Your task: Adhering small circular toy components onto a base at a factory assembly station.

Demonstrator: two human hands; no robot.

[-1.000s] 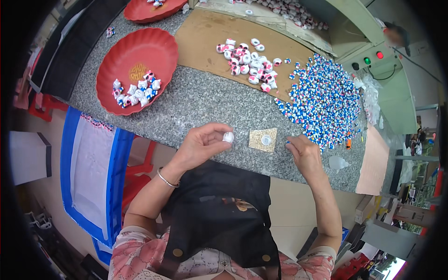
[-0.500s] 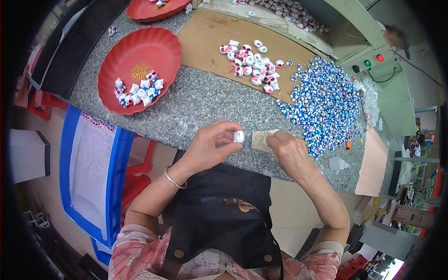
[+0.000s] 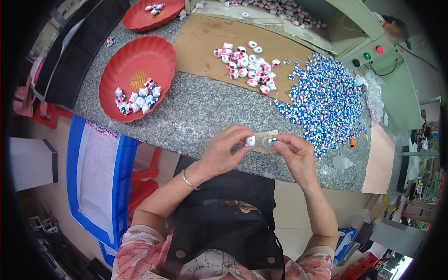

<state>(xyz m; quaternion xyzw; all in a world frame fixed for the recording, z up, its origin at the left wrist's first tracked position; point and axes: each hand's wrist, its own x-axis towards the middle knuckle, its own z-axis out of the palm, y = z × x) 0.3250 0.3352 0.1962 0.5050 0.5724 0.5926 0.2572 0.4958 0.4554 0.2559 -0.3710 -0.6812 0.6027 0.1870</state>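
My left hand (image 3: 227, 150) pinches a small white rounded toy piece (image 3: 250, 141) with dark marks on its face. Close to its right, my right hand (image 3: 297, 156) holds a tiny blue-and-white piece (image 3: 273, 140) between thumb and fingertips. Between the hands, a small clear round dish (image 3: 266, 143) sits on a beige speckled pad (image 3: 259, 147); the two held pieces are apart. A large heap of tiny blue-and-white pieces (image 3: 326, 100) lies to the right. Farther off, white and pink toy pieces (image 3: 252, 65) are piled on a brown cardboard sheet (image 3: 200, 42).
At the left stands a red scalloped bowl (image 3: 154, 51) with several joined figures; another red bowl (image 3: 135, 18) is behind it. A squeeze bottle (image 3: 343, 162) lies right of my right hand. A green machine (image 3: 396, 88) borders the far right. A blue-rimmed tray (image 3: 95, 172) sits below the counter.
My left hand has shifted right with the white piece. My right hand has turned and lifted from the dish, the tiny blue-and-white piece now showing at its fingertips. The view has shifted slightly.
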